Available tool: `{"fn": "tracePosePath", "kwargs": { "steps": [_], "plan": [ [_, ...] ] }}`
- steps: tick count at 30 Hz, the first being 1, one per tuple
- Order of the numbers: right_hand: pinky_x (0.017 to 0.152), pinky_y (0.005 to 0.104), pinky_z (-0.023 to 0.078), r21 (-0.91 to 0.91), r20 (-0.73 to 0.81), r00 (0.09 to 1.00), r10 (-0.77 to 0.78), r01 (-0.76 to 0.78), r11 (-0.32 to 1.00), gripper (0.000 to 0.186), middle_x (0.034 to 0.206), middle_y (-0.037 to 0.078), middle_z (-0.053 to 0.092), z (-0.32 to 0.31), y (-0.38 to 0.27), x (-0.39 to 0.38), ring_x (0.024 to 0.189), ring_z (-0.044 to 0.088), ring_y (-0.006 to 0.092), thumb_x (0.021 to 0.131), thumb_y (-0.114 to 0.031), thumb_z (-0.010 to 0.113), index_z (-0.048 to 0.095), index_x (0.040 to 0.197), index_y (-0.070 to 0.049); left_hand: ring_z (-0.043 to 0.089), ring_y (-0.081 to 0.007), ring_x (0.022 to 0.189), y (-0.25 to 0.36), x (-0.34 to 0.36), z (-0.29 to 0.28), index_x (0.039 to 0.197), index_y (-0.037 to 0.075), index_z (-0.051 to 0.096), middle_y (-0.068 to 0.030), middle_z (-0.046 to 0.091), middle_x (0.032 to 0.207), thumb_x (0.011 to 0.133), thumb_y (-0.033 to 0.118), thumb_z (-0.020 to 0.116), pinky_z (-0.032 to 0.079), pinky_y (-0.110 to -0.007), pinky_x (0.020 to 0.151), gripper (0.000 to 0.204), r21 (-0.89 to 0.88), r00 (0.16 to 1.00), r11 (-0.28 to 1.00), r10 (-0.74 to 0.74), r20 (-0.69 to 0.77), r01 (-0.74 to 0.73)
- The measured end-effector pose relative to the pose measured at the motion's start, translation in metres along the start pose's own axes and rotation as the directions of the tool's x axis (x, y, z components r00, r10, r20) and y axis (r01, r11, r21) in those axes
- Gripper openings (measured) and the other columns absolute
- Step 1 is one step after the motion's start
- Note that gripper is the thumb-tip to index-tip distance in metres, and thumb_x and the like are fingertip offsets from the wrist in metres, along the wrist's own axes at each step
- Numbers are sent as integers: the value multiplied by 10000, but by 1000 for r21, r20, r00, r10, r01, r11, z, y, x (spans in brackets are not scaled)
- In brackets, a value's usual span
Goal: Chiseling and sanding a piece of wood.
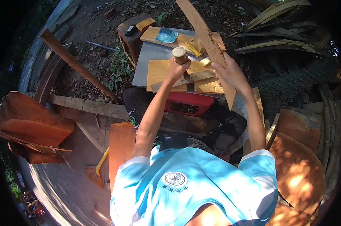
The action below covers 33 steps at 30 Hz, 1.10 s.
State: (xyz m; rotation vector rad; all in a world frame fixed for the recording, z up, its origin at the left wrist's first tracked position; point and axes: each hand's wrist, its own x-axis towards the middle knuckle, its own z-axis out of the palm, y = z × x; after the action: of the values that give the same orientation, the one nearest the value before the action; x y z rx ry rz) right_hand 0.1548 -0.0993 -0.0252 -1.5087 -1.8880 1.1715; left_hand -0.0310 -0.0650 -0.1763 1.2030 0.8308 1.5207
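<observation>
My left hand (178, 70) is closed around the upright wooden handle (180, 54) of a tool, probably a chisel, above a narrow wood strip (200, 76) lying across light boards (159, 69). My right hand (227, 74) grips a long, tilted plank (202, 30) with a chipped edge. Just left of that plank lies a brush with a yellow handle (191, 48). Behind it, a blue sheet (166, 35) rests on another board (149, 34). All these boards are on a grey work surface (142, 58). How the tool's lower end meets the wood is unclear.
A red plastic stool (183, 97) stands under the work surface. At left are a long wooden pole (72, 62), curved orange sheets (36, 124) and a broom (95, 175). Wire mesh (291, 83), weathered planks (276, 45) and more orange sheets (292, 165) fill the right side.
</observation>
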Motion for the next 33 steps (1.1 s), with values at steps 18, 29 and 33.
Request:
{"fn": "tracePosePath", "kwargs": {
  "steps": [18,29,33],
  "plan": [
    [716,456,392,-162,-397,911,-111,50,986,396,814,229,553,118,194,94,813,516,409,716,-352,654,505,808,4,416,-131,504,-16,32,-21,812,48,413,-60,443,599,674,-14,517,343,-257,469,184,-316,983,936,-178,-51,153],
    [782,458,405,-138,-425,899,-105,51,989,387,843,226,568,117,189,92,914,509,392,724,-359,610,499,794,6,368,-101,483,-75,72,-58,663,85,389,-17,386,583,737,69,496,319,-240,433,130,-558,806,774,-517,-288,298],
    [797,452,404,-172,-431,894,-124,54,984,398,842,228,567,117,192,92,905,512,397,731,-370,601,488,776,9,368,-91,483,-78,74,-60,677,94,406,0,382,581,745,82,516,317,-237,427,130,-587,792,727,-568,-222,357]
  ]
}}
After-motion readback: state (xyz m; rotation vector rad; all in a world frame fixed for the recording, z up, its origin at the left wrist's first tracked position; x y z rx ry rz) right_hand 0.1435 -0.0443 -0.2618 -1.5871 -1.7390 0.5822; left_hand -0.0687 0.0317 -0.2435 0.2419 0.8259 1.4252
